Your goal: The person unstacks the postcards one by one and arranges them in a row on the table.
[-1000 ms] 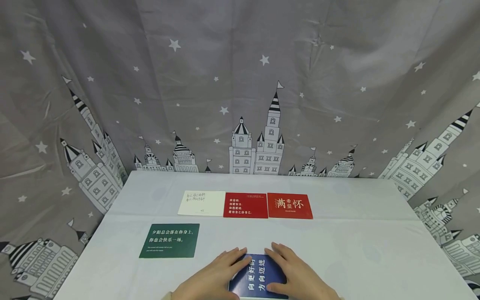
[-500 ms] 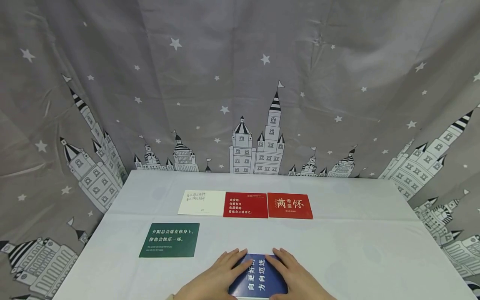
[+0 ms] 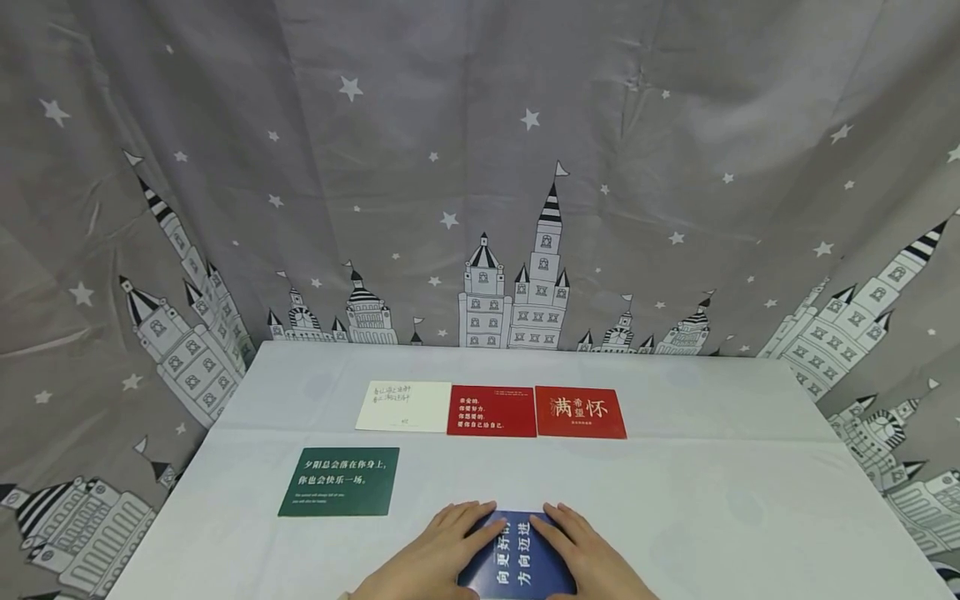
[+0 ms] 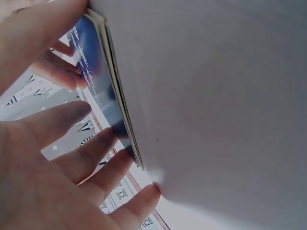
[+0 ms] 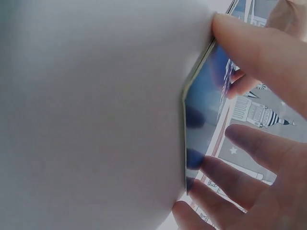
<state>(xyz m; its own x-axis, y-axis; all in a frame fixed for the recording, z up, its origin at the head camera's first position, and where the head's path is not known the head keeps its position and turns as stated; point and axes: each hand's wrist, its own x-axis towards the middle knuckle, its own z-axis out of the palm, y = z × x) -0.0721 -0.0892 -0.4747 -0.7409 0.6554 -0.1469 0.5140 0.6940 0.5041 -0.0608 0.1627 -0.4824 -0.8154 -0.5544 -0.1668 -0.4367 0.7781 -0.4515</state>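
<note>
A small stack of postcards, a blue one with white lettering on top, lies on the table at the near edge of the head view. My left hand holds its left side, fingers spread along the edges and thumb at the near edge. On the right side, my right hand mirrors this grip. Layered card edges show in the left wrist view, beside the left fingers. In the right wrist view, the right thumb sits at the near edge of the blue card.
Farther back, a cream card with handwriting, a red card and another red card form a row. A green card lies front left on the white table. Behind hangs a grey curtain printed with castles.
My right thumb has moved off the blue card's face to its near edge, and the right fingers have drawn slightly toward me. The stack and the other cards stay nearly in place.
</note>
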